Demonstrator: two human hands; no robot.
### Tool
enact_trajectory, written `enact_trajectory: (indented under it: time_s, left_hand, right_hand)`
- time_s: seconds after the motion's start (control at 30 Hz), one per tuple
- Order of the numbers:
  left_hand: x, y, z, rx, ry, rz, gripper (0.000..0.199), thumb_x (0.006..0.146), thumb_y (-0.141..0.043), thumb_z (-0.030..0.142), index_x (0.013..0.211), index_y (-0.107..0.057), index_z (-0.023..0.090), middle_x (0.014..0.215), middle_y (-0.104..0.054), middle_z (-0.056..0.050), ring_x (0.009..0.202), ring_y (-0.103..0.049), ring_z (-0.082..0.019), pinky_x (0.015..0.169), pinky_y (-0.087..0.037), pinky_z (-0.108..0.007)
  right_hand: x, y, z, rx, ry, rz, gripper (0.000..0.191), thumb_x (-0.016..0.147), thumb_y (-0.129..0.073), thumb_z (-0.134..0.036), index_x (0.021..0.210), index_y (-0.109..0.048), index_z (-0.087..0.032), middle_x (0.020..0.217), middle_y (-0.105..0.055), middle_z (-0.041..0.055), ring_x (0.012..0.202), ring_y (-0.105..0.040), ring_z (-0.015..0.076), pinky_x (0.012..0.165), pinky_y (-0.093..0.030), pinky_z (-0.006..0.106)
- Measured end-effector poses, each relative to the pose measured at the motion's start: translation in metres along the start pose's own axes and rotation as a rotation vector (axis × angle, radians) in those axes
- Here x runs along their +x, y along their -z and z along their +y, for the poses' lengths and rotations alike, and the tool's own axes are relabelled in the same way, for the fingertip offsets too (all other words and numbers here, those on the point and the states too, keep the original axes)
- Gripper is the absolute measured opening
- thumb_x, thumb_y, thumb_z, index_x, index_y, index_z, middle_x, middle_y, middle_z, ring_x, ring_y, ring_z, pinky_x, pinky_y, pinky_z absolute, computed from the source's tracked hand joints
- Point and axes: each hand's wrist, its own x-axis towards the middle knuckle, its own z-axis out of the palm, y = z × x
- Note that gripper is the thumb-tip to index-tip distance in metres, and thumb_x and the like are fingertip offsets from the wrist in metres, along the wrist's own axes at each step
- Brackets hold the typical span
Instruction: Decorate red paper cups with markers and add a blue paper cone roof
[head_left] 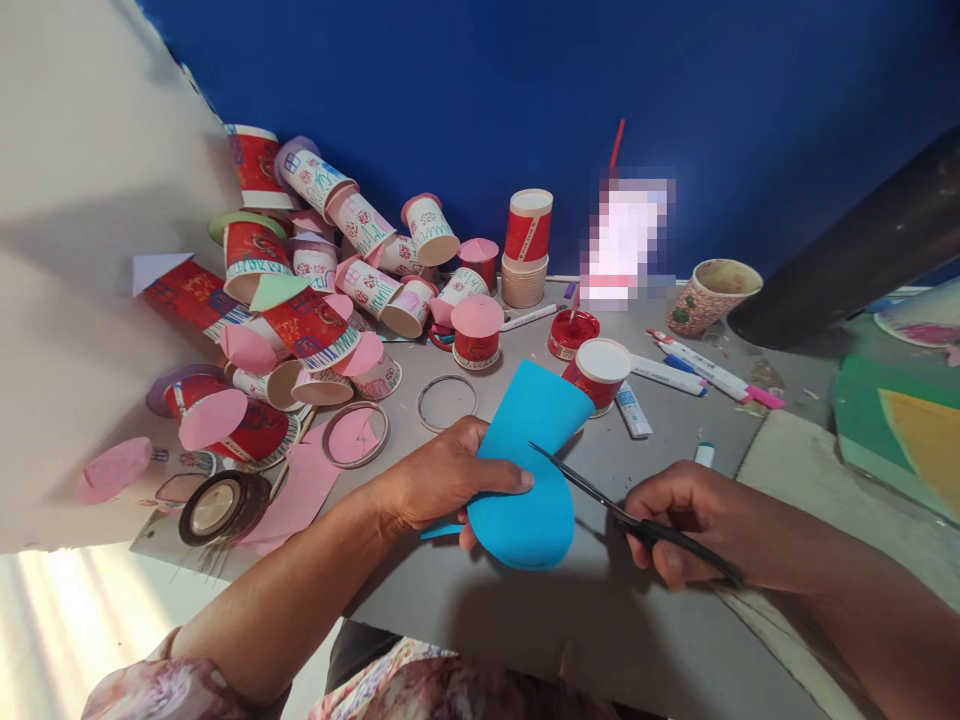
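A bright blue sheet of paper with a rounded lower edge and a straight-sided upper part is held above the table. My left hand grips it from the left, thumb on top and fingers beneath. A thin blue strip shows under that hand. Black-handled scissors are in my right hand, fingers closed round the handles. Their tip lies over the right side of the blue paper, close to my left thumb. Whether the blades are fully closed is hard to make out.
Decorated paper cups with pink, green and purple paper tops are heaped at the left. A red paint pot, a red cup, several markers and a patterned cup stand behind. Tape rolls and pink paper lie left.
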Motion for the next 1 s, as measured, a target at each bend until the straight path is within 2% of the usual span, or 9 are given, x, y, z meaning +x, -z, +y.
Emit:
enact_trajectory:
  time_s: [0.2,0.5,0.73,1.0]
  left_hand:
    - [0.0009,-0.0002,0.0003,0.028,0.005,0.004,0.028,0.071,-0.079,0.036,0.068,-0.063,0.012,0.046,-0.060,-0.002,0.030,-0.050,-0.009,0.030,-0.032,-0.014]
    - [0.0011,0.0009,-0.0002,0.025,0.020,-0.009,0.033,0.068,-0.081,0.039,0.070,-0.062,0.012,0.046,-0.059,-0.003,0.029,-0.051,-0.010,0.029,-0.032,-0.014]
    - [0.0001,0.0010,0.0010,0.043,0.009,-0.009,0.032,0.069,-0.079,0.039,0.074,-0.064,0.011,0.049,-0.061,-0.002,0.030,-0.052,-0.010,0.029,-0.036,-0.015]
    - [0.0017,0.0039,0.0011,0.084,0.028,-0.029,0.030,0.069,-0.078,0.038,0.071,-0.064,0.012,0.048,-0.062,-0.002,0.031,-0.053,-0.011,0.029,-0.037,-0.015]
  right_hand:
    - [-0.0008,-0.0010,-0.0027,-0.002,0.004,0.041,0.067,0.059,-0.087,-0.078,0.071,-0.074,-0.014,0.059,-0.062,0.0024,0.054,-0.050,0.0104,0.048,-0.037,0.021]
    - [0.0008,-0.0004,0.0016,0.003,0.004,0.061,0.065,0.057,-0.089,-0.076,0.071,-0.075,-0.014,0.059,-0.065,0.0029,0.056,-0.055,0.0122,0.052,-0.039,0.023]
    - [0.0004,-0.0009,0.0005,-0.001,0.013,0.048,0.068,0.058,-0.088,-0.078,0.071,-0.074,-0.013,0.058,-0.065,0.0033,0.054,-0.053,0.0108,0.050,-0.036,0.022]
    - [0.0006,-0.0009,0.0010,-0.007,0.030,0.065,0.060,0.063,-0.088,-0.072,0.069,-0.073,-0.014,0.058,-0.066,0.0031,0.056,-0.055,0.0113,0.051,-0.038,0.021]
